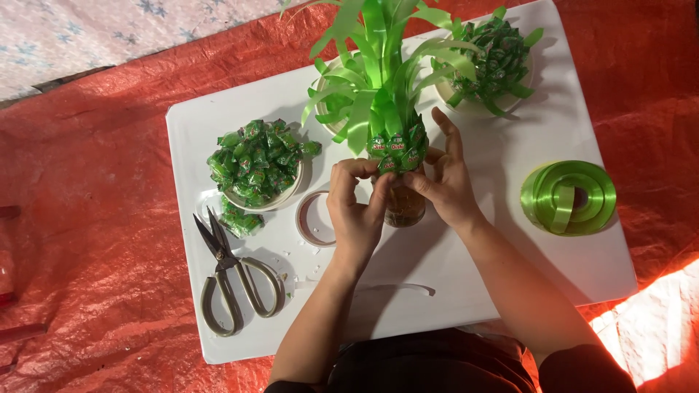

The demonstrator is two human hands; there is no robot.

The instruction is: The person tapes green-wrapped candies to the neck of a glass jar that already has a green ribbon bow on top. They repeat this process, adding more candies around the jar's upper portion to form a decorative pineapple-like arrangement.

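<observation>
Status: I see left hand [357, 211] and right hand [445, 182] with fingers pinched on a candy [387, 164] at the candy tree [389, 138], mid-table [466, 276] | Done: top ring only | Left: jar [405, 207] below bare, bowl [258, 164] full.

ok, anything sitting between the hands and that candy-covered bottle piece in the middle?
Nothing visible. The left hand and right hand already touch the candy-wrapped centerpiece from either side, fingers on its ring of green candies. The tape roll and candy bowl sit off to the left, clear of both hands.
</observation>
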